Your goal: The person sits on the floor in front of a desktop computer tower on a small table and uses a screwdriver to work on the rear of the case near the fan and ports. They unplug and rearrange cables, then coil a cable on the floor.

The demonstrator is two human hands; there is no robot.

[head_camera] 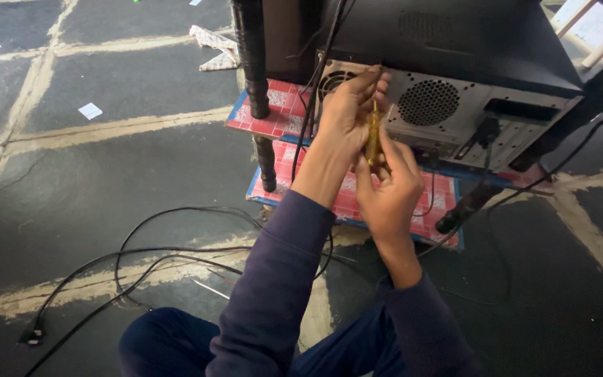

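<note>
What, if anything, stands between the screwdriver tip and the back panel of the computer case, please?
Nothing visible does. Both hands, left hand and right hand, hold the yellow screwdriver right against the computer case; black cables hang just left of it.

Both hands meet at the rear panel of a black computer case [455,91]. The left hand [347,112] steadies the shaft of a yellow-handled screwdriver [373,132], the right hand [389,192] wraps its handle (tip hidden). Black cables [148,255] trail across the dark stone floor [106,167].
</note>
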